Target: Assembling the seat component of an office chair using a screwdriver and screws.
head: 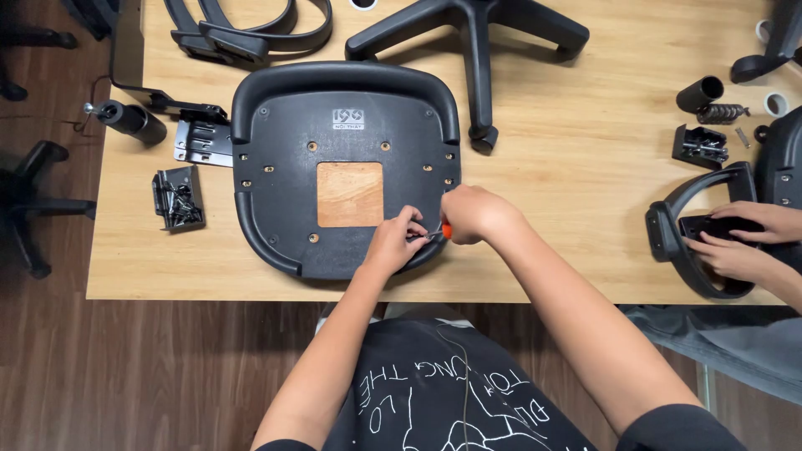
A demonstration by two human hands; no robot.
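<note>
An upturned black chair seat lies underside up on the wooden table, its near edge at the person's body. The right hand is closed around an orange-handled screwdriver, tip at the seat's near-right rim. The left hand pinches at the tip, seemingly steadying a screw too small to confirm. Advisable: keep the shaft square, press firmly, release the pinch once threads bite.

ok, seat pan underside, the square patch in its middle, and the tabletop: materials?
Seat pan: looks like moulded black plastic, matte, with rounded rim and moulded holes. Square patch: probably plywood or fibreboard, bare brown grain. Tabletop: light wood-grain, likely laminate; smooth, even finish.
</note>
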